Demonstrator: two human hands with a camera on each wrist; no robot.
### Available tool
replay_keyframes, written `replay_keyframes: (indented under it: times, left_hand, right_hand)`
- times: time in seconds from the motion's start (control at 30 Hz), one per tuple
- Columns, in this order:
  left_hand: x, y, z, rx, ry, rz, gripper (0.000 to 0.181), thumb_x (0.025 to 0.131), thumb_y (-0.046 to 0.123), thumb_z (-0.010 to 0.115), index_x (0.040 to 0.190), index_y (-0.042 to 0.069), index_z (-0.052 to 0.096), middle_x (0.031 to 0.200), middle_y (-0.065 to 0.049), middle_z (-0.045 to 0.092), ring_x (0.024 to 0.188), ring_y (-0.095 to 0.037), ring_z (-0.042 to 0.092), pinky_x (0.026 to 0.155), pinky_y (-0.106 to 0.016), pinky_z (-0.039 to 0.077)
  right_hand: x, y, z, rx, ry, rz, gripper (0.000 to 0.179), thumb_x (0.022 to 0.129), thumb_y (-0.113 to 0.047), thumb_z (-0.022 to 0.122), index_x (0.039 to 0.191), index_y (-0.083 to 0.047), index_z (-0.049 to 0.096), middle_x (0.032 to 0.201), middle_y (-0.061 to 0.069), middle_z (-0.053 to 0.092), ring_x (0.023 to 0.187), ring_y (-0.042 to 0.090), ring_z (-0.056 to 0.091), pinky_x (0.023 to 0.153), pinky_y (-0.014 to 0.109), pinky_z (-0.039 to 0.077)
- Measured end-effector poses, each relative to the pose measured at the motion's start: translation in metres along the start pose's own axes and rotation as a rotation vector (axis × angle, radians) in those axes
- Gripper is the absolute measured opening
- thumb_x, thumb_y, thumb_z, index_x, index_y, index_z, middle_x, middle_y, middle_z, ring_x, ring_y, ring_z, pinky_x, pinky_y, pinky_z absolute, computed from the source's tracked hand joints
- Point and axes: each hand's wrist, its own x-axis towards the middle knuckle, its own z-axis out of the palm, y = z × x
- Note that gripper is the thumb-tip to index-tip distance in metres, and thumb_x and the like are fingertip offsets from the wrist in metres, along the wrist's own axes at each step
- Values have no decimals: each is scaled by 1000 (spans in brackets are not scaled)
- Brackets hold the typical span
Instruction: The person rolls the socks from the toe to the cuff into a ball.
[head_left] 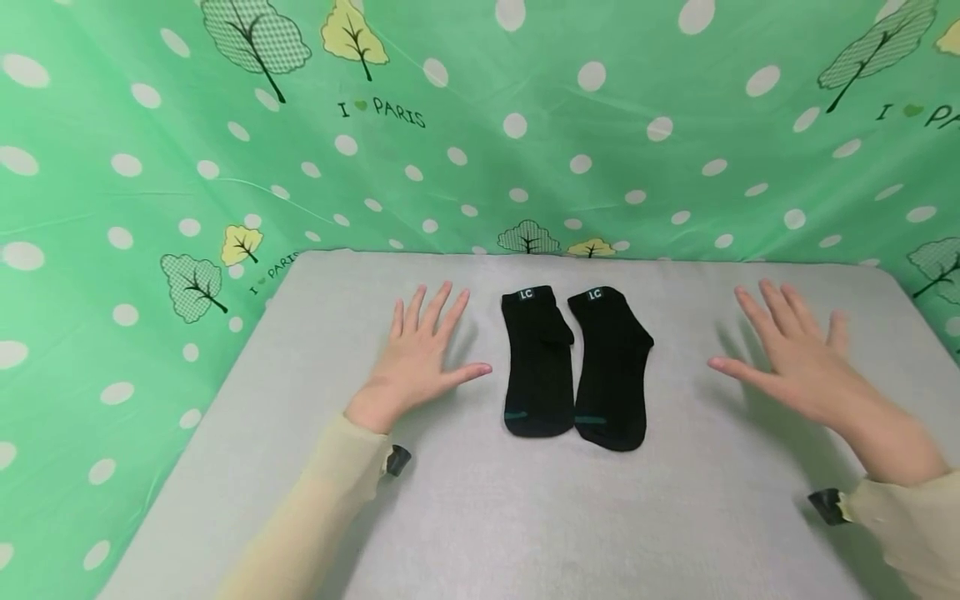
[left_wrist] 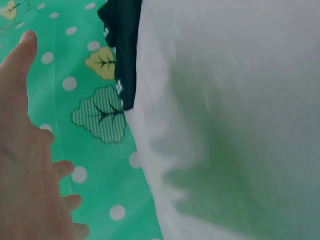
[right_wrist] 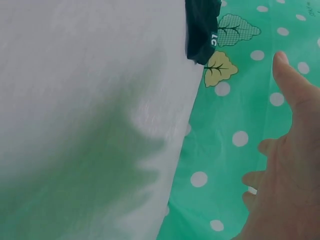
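Two black ankle socks lie side by side on the table, cuffs toward the back and toes toward the front. The left sock (head_left: 538,367) and the right sock (head_left: 611,375) each carry a small white LC mark on the cuff and a teal line by the toe. To the left of the pair, my left hand (head_left: 420,358) is held over the table with fingers spread, its thumb pointing at the left sock. My right hand (head_left: 806,367), fingers also spread, hovers farther off to the right of the socks. Neither hand holds anything.
A pale grey cloth covers the table (head_left: 480,517). Behind it and along its sides hangs a green curtain (head_left: 420,200) with white dots and printed trees. A small black device (head_left: 397,460) sits at the left wrist, and another black device (head_left: 828,506) at the right.
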Motion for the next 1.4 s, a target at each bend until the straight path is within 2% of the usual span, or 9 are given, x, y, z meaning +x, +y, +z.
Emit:
replay_keyframes:
  times: [0.23, 0.53, 0.77, 1.1, 1.27, 1.4]
  left_hand:
    - [1, 21, 1, -40, 0, 83, 106, 84, 77, 53, 162, 24, 3, 169, -7, 9, 155, -38, 9, 125, -55, 12]
    - [0, 47, 4, -125, -11, 175, 104, 85, 74, 57, 161, 21, 11, 168, -6, 15, 154, -37, 17, 127, -46, 16]
    - [-2, 64, 6, -196, -49, 207, 102, 85, 73, 59, 161, 24, 12, 168, -3, 16, 155, -30, 18, 126, -41, 20]
    - [-3, 89, 9, -275, -62, 256, 96, 87, 68, 61, 160, 22, 19, 166, -3, 23, 152, -23, 26, 121, -40, 33]
    - [-3, 100, 12, -306, -70, 255, 94, 87, 67, 62, 159, 22, 22, 164, -2, 27, 151, -20, 30, 119, -38, 35]
    - [-4, 108, 14, -384, -86, 237, 94, 86, 63, 66, 159, 20, 25, 163, -1, 30, 150, -20, 33, 119, -38, 35]
  right_hand:
    - [5, -8, 2, 40, 2, -21, 98, 93, -56, 59, 161, -14, 1, 167, 19, -10, 154, 39, -13, 106, 78, -18]
    - [12, -19, 3, 56, -15, -33, 98, 94, -57, 58, 161, -14, 2, 167, 22, -5, 154, 41, -9, 106, 79, -17]
    - [17, -28, 3, 60, -34, -35, 98, 94, -59, 56, 162, -16, 1, 167, 21, -4, 155, 40, -9, 108, 79, -13]
    - [28, -39, 5, 59, -64, -40, 99, 92, -61, 57, 162, -16, 3, 167, 21, 0, 154, 42, -2, 109, 80, -7]
    - [34, -45, 6, 68, -79, -44, 99, 93, -63, 56, 162, -17, 2, 168, 20, -1, 154, 43, 0, 110, 79, -8]
    - [37, -51, 7, 91, -87, -49, 99, 92, -63, 56, 162, -18, 2, 168, 19, -1, 154, 43, 0, 111, 78, -6]
